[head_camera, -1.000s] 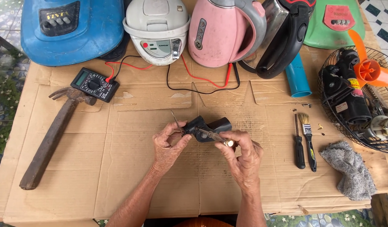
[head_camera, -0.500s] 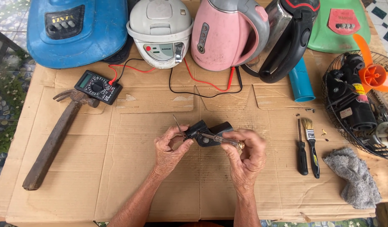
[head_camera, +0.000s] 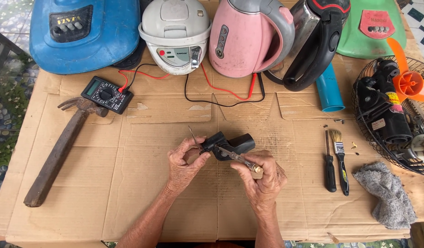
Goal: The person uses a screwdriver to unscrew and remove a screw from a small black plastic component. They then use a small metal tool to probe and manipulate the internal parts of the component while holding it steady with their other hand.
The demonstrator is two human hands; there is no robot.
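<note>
Left hand (head_camera: 186, 161) pinches black plastic part (head_camera: 230, 144); right hand (head_camera: 262, 177) grips wooden-handled tool (head_camera: 242, 160) against it. Hammer (head_camera: 60, 149) at 9 o'clock.

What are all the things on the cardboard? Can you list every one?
black plastic part: one, black, centre, held in both hands
small screwdriver: one, metal shaft with wooden handle, in the right hand, tip at the black part
hammer: one, rusty brown, left
multimeter: one, black, above the hammer head, red and black leads
blue appliance: one, top left
white cooker: one, top middle
pink kettle: one, top middle
steel kettle: one, black handle, top right
blue tube: one, right of kettles
green fan base: one, top right
fan: one, wire cage, black motor, orange blade, right edge
black screwdriver: one, right
brush: one, beside it
grey rag: one, lower right
cardboard: brown, under everything
left hand: one, centre
right hand: one, centre
</note>
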